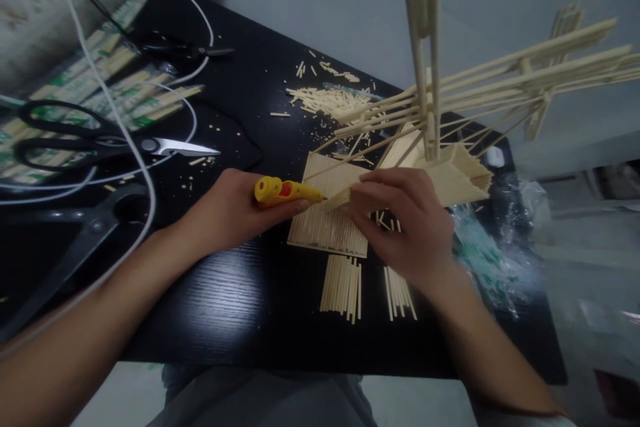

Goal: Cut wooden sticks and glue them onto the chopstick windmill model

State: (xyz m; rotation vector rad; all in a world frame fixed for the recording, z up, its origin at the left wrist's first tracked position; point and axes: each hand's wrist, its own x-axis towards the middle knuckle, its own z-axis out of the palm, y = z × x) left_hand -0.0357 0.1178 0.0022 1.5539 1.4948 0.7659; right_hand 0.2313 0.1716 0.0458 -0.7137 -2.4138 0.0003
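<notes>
My left hand point(235, 210) is closed round a yellow tool with a red button point(283, 191), probably a glue gun. Its tip touches a small piece of joined bamboo sticks point(340, 199). My right hand point(405, 223) pinches that piece and rests against the base of a tall model built of sticks point(450, 173). The model's long arms point(525, 73) reach up and to the right. Under both hands lies a flat panel of glued sticks point(325, 213).
The black table point(240, 307) carries loose cut sticks point(343, 283), offcuts point(325, 99), scissors point(110, 140), black shears point(75, 247), pliers point(170, 48), a white cable point(130, 147) and wrapped chopsticks point(90, 80). Crumpled plastic point(490, 260) lies at the right.
</notes>
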